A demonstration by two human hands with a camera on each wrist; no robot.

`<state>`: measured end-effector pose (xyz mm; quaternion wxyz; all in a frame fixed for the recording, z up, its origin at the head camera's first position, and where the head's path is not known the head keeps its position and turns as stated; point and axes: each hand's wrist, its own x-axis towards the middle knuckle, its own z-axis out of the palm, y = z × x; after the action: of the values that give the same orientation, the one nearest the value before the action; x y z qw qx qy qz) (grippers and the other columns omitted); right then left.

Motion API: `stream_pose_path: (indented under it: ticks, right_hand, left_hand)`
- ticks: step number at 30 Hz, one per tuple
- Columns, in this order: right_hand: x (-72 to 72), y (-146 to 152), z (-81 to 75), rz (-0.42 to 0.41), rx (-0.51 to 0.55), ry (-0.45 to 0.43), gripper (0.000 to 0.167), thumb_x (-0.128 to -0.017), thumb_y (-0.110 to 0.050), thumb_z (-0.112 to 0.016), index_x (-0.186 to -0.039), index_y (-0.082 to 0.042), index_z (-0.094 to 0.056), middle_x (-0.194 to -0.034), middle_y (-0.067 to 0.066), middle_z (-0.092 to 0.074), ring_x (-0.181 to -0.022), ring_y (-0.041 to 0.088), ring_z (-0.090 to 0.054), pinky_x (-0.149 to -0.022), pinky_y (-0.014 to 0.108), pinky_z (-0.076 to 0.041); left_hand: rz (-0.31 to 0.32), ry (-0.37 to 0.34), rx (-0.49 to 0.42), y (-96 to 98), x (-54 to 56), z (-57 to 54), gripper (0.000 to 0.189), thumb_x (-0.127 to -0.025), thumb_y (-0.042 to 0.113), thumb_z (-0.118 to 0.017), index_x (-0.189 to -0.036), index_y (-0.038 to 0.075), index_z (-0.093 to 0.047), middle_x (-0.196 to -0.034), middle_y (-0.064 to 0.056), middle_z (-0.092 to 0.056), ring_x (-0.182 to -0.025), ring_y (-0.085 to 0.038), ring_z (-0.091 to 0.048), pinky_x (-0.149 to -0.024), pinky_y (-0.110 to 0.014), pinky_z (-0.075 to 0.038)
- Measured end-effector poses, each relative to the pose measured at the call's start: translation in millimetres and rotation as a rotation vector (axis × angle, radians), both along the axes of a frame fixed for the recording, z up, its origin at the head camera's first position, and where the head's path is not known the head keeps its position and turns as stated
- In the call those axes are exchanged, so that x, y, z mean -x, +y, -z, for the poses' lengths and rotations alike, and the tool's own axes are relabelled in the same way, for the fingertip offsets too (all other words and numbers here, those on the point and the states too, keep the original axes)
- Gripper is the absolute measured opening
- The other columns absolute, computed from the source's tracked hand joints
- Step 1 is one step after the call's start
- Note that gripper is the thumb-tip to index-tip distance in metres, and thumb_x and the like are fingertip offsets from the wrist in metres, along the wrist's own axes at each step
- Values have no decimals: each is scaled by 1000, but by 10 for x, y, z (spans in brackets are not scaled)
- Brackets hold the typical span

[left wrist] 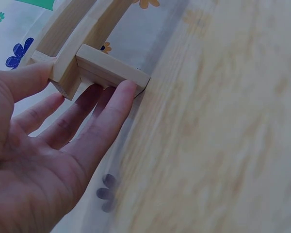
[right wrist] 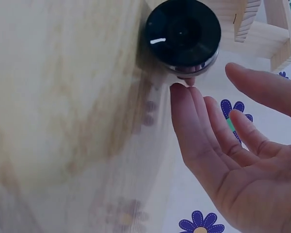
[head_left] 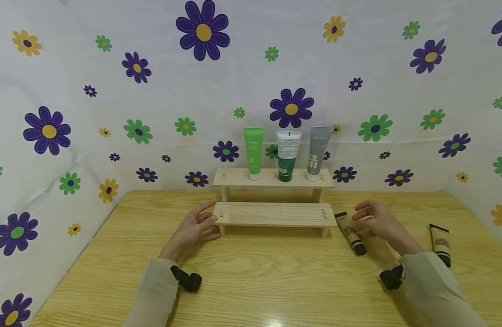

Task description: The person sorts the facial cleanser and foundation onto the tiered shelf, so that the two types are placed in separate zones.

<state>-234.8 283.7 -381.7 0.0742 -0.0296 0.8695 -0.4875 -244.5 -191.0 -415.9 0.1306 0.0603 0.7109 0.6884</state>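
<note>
A two-step wooden shelf (head_left: 275,214) stands on the table. My left hand (head_left: 194,227) holds its lower step at the left end, thumb at the board's edge and fingers against the leg (left wrist: 111,68). To the right of the shelf lies a tan squeeze tube (head_left: 349,230) with a black cap, its top end near the step's right leg. Beside this tube hovers my right hand (head_left: 377,222), fingers loosely bent, with nothing in its grasp. In the right wrist view the round black cap (right wrist: 182,31) is just beyond the fingertips (right wrist: 182,97).
On the upper step stand a green tube (head_left: 254,152), a white and dark green tube (head_left: 287,154) and a grey tube (head_left: 318,152), caps down. A second tan tube (head_left: 440,243) lies farther right on the wood-grain table (head_left: 255,281). Flower-printed cloth (head_left: 161,104) hangs behind.
</note>
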Motion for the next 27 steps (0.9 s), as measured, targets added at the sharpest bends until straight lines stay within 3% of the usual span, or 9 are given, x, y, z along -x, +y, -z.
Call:
stream_pose_path:
  ticks: [12, 19, 27]
  right_hand:
    - [8, -11, -8, -91, -62, -53, 54, -88, 0, -71, -127, 23, -40, -109, 30, -59, -83, 24, -65, -69, 42, -62]
    - [24, -27, -11, -124, -138, -109, 60, -92, -8, -72, -133, 23, -43, -112, 29, -58, -81, 19, -58, -63, 32, -56]
    - [-19, -36, -2, -134, -81, -135, 59, -91, -4, -70, -134, 25, -41, -107, 22, -58, -70, 17, -55, -58, 31, -56]
  left_hand:
    - [14, 1, -19, -29, 17, 35, 59, -108, 5, -47, -161, 5, -22, -147, -33, -39, -129, -46, -50, -93, -46, -58]
    - [17, 11, -12, -29, 22, 30, 59, -108, 5, -47, -161, 4, -21, -146, -33, -40, -129, -46, -50, -93, -47, -57]
    - [12, 5, -16, -22, 14, 32, 59, -108, 5, -47, -161, 4, -21, -147, -33, -39, -129, -46, -49, -93, -47, -57]
